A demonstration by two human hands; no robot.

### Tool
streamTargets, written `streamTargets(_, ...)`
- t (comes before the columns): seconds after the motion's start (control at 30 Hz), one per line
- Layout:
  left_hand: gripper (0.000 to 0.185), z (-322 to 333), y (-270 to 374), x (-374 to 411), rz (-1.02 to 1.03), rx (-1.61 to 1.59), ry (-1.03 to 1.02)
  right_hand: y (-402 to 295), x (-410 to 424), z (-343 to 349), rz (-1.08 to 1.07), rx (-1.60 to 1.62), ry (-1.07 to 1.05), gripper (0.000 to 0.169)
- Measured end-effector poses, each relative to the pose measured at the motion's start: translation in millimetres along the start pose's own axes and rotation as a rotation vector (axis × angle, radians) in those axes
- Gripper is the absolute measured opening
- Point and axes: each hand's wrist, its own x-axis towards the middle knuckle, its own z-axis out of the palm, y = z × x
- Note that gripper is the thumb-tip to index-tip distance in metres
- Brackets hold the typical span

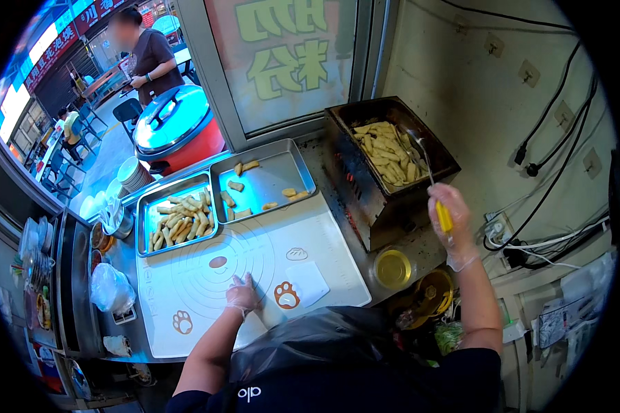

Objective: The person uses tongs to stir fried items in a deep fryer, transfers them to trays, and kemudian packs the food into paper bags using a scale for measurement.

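Note:
My right hand, in a clear plastic glove, grips a long metal utensil by its yellow handle. The utensil's far end reaches into a deep fryer, among pale dough sticks; its head is partly hidden, so I cannot tell its exact shape. Lying on a white pastry mat with printed rings and paw marks, my gloved left hand holds nothing, fingers apart. A white scraper lies to its right. Beyond the mat, one metal tray holds piled dough sticks; another carries several scattered pieces.
A red cooker with a shiny lid stands by the opening, beside stacked bowls. Yellow liquid fills a container below the fryer. Cables hang on the right wall. Outside, a person stands beyond the cooker.

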Motion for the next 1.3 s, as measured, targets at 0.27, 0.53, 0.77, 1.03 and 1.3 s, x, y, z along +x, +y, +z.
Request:
streamTargets(0.27, 0.101, -6, 1, -13, -0.004, -0.018, -0.005, 53, 36, 36, 0.462, 0.732, 0.090, 0.015)
streamTargets(0.53, 0.078, 8, -6, -6, 0.004, -0.073, 0.078, 10, 96, 45, -0.020, 0.209, -0.080, 0.014)
streamTargets(0.77, 0.078, 48, -4, 27, -0.004, -0.169, 0.212, 58, 78, 81, 0.243, 0.568, -0.482, 0.018)
streamTargets(1.03, 0.071, 27, 3, 9, -0.049, -0.219, 0.141, 64, 85, -15, 0.161, 0.353, -0.272, 0.013)
streamTargets(1.3, 0.083, -5, -4, -17, -0.001, -0.098, 0.055, 77, 77, -7, 0.608, 0.806, 0.002, 0.021)
